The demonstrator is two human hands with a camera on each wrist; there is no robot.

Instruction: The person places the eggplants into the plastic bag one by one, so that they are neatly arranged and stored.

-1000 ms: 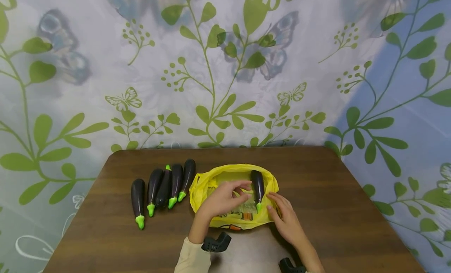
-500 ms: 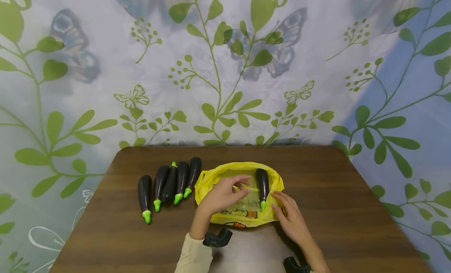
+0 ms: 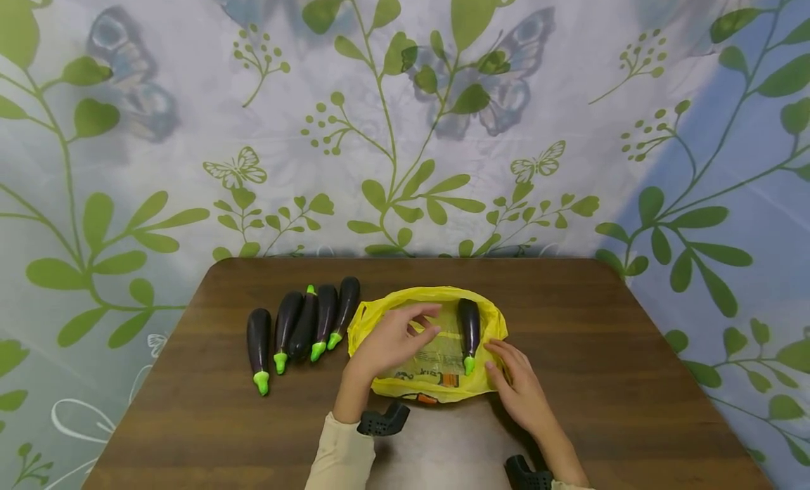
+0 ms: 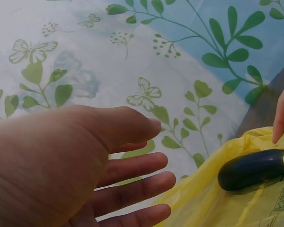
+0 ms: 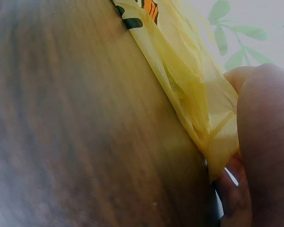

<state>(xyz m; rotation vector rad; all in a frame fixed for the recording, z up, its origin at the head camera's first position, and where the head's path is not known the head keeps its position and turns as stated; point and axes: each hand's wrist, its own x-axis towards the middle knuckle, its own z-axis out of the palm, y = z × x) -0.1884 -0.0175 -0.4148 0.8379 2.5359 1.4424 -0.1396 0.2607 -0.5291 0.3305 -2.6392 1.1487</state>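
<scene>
We see the L hand (image 3: 386, 342) half open, thumb & fingers loosely curved w/ a gap btwn them; it has hold of nothing & hangs over the L part of the yellow bag (image 3: 430, 391). The R hand (image 3: 520, 391) is at the bag's R rim, fingers nearly straight & touching the plastic, thumb apart from the fingertips; we can't tell how firm that contact is.

In the bag, nr the R wall, we've got one eggplant (image 3: 469, 332) lying lengthwise, green stem end twd the person. Bag mouth is spread wide, w/ some dk & orange print on the near side.

Just L of the bag we count a row of 5 more eggplants (image 3: 258, 341), all on the table (image 3: 601, 349); the middle one has its green end twd the wall, the other 4 twd the person. The leftmost sits slightly apart; the rightmost is nr the bag's L rim.

Further out: a blk wrist mount (image 3: 383, 420) by the L wrist, a lt sleeve (image 3: 342, 453), & behind the brown tabletop a leaf-&-butterfly backdrop (image 3: 405, 124).
</scene>
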